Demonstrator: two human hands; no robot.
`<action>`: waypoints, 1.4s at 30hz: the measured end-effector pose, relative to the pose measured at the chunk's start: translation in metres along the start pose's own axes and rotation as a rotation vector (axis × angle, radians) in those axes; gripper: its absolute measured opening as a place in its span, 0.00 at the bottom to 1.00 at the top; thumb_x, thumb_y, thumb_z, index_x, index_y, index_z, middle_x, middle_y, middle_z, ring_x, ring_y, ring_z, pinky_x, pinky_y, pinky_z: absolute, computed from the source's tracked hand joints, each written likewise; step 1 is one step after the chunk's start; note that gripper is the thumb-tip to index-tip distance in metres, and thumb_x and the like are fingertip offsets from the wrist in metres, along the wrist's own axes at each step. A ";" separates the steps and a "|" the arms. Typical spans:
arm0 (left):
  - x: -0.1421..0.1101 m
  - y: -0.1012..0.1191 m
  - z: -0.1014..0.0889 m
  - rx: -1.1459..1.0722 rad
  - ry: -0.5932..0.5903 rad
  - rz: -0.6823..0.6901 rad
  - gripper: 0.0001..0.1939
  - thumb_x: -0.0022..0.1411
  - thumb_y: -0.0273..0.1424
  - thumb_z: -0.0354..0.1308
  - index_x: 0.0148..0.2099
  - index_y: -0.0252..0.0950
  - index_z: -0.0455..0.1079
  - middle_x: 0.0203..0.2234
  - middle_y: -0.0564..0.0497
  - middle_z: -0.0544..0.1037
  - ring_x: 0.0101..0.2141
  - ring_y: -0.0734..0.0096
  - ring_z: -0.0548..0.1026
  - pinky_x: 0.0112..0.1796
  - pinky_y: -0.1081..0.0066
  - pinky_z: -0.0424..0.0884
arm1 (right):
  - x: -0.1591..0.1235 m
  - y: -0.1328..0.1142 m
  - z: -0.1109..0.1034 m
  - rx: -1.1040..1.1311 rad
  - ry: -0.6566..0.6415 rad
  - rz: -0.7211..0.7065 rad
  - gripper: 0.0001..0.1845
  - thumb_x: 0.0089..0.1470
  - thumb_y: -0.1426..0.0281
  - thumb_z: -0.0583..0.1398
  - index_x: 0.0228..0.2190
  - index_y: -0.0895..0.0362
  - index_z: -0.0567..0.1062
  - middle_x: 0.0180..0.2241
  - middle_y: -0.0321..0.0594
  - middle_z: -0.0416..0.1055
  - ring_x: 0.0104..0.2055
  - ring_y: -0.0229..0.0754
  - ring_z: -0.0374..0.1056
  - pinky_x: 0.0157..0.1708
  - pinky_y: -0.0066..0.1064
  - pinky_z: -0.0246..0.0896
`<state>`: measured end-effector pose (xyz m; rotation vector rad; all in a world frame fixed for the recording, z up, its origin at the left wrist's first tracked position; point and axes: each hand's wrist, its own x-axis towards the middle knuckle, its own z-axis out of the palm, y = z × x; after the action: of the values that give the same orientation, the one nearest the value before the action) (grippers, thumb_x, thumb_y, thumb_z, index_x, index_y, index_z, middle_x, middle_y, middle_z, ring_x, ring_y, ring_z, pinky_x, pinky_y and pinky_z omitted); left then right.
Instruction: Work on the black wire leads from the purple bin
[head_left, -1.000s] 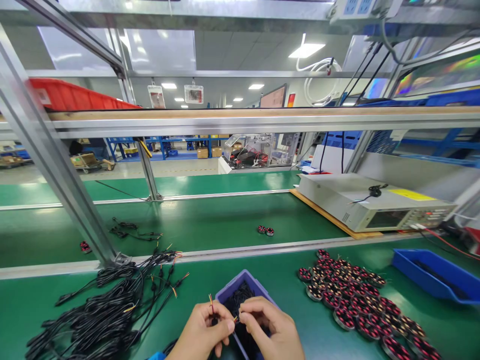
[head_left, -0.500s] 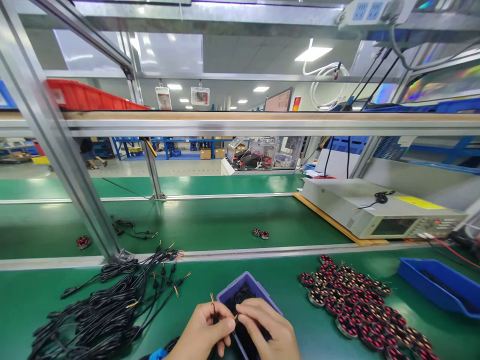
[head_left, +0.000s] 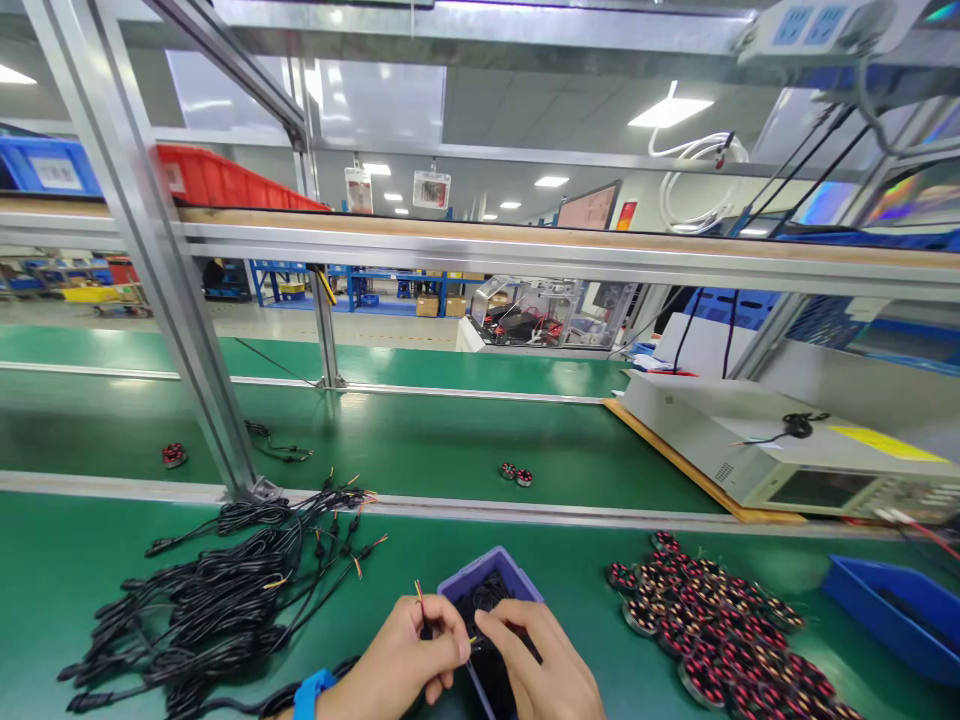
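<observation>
My left hand (head_left: 416, 650), with a blue band at the wrist, is closed on a black cable; its thin red and yellow wire ends (head_left: 419, 597) stick up above the fingers. A short yellow wire tip (head_left: 472, 641) shows between my two hands. My right hand (head_left: 547, 655) is closed in a pinch beside that tip; what lies between its fingertips is too small to make out. Both hands are over the near part of a purple bin (head_left: 525, 578), which holds small black parts (head_left: 491, 590). Left of them lies a heap of black cables (head_left: 217, 600) with bared coloured ends.
Many round copper-and-red motor coils (head_left: 720, 620) lie at right, beside a blue bin (head_left: 892, 610). A grey bench instrument (head_left: 750, 440) stands behind them. Two coils (head_left: 516, 474) lie beyond the metal strip. An aluminium post (head_left: 172, 290) rises at left.
The view has turned slightly and tilted. My right fingertips have shifted a little away from the yellow wire tip; my left hand keeps its hold on the cable.
</observation>
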<state>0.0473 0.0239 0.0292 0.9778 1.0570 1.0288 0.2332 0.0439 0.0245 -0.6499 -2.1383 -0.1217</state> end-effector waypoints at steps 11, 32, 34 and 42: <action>0.001 0.002 -0.001 0.027 -0.019 -0.001 0.13 0.44 0.37 0.66 0.24 0.35 0.68 0.13 0.60 0.63 0.14 0.80 0.59 0.16 0.78 0.52 | 0.002 -0.006 0.001 -0.049 -0.024 0.010 0.16 0.67 0.77 0.51 0.42 0.56 0.78 0.33 0.45 0.76 0.34 0.42 0.75 0.34 0.28 0.73; 0.002 -0.016 -0.012 -0.110 -0.157 0.127 0.20 0.48 0.38 0.74 0.39 0.32 0.74 0.26 0.51 0.75 0.28 0.68 0.76 0.31 0.71 0.71 | 0.006 -0.011 0.002 0.515 -0.185 0.442 0.08 0.58 0.74 0.56 0.35 0.54 0.75 0.32 0.38 0.77 0.29 0.40 0.74 0.33 0.25 0.69; 0.003 -0.019 -0.014 -0.107 -0.149 0.121 0.21 0.48 0.38 0.74 0.39 0.32 0.74 0.28 0.50 0.76 0.29 0.68 0.77 0.30 0.71 0.70 | 0.006 -0.011 0.001 0.507 -0.178 0.460 0.06 0.59 0.72 0.57 0.33 0.54 0.75 0.31 0.38 0.77 0.30 0.40 0.73 0.32 0.25 0.68; 0.007 -0.022 -0.015 -0.093 -0.126 0.146 0.26 0.46 0.46 0.74 0.40 0.32 0.75 0.28 0.50 0.75 0.27 0.70 0.74 0.27 0.74 0.70 | 0.006 -0.009 0.007 0.544 -0.147 0.400 0.13 0.65 0.61 0.57 0.36 0.54 0.78 0.34 0.42 0.77 0.33 0.42 0.74 0.31 0.26 0.69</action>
<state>0.0375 0.0279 0.0033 1.0414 0.8371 1.1105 0.2208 0.0410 0.0258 -0.7530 -2.0028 0.7186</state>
